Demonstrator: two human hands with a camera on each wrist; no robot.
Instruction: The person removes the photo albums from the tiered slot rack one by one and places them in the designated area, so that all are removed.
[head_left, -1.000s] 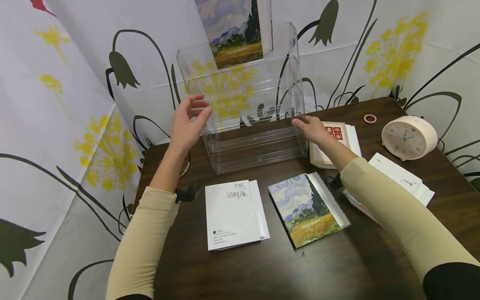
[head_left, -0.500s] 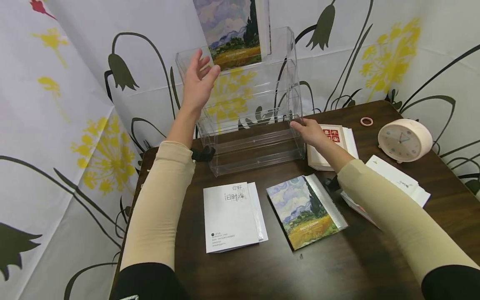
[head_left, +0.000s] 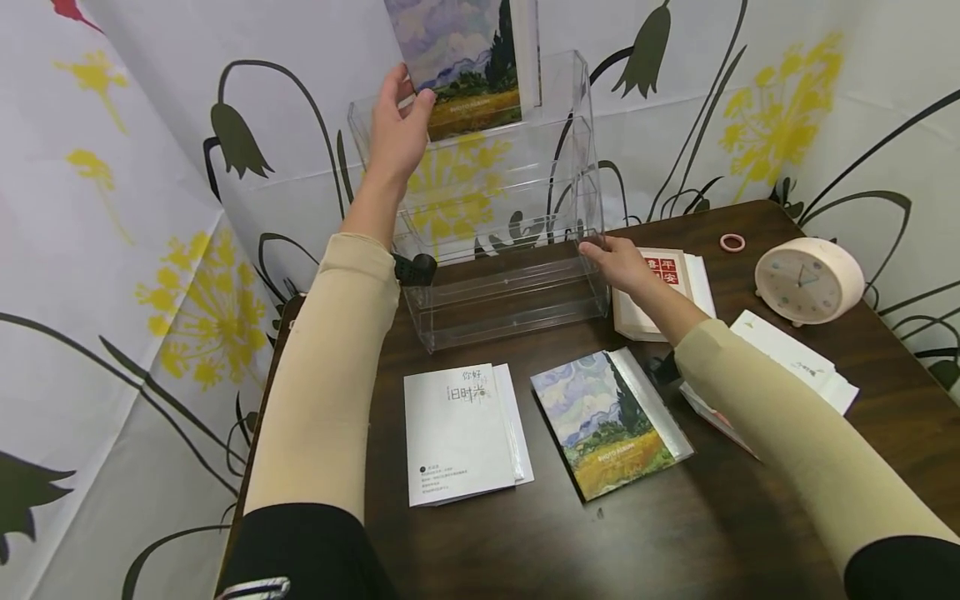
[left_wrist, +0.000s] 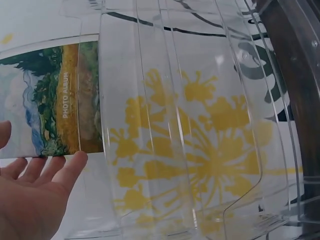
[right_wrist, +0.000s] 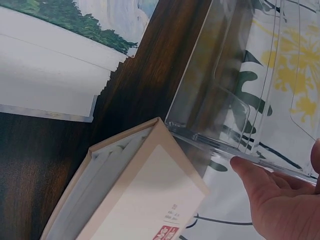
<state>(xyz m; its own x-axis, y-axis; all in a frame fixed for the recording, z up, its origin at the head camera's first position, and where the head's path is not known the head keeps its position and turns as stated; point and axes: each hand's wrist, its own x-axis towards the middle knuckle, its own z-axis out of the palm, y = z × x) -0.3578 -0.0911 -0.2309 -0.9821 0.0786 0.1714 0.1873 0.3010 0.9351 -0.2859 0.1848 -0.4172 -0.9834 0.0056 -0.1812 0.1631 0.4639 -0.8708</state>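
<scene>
A clear tiered display rack (head_left: 517, 317) stands at the back of the table. On its top tier a photo album (head_left: 472, 83) with a painted landscape cover stands upright. My left hand (head_left: 401, 133) is at the album's left edge, thumb by the cover and fingers loosely extended; its fingertips (left_wrist: 77, 157) are right at the edge in the left wrist view. Low on the rack, my right hand (head_left: 618, 260) holds the right side panel between thumb and fingers. In the right wrist view this hand (right_wrist: 280, 195) is partly cut off.
In front of the rack lie a white album (head_left: 461, 433) and another landscape album (head_left: 607, 421). A beige album with red characters (head_left: 660, 287) sits beside my right hand. White albums (head_left: 787, 350), a round clock (head_left: 810, 279) and a pink ring (head_left: 732, 242) are farther right.
My left hand has risen from beside the rack's middle tiers to the left edge of the upper album. The right hand stays on the rack's side.
</scene>
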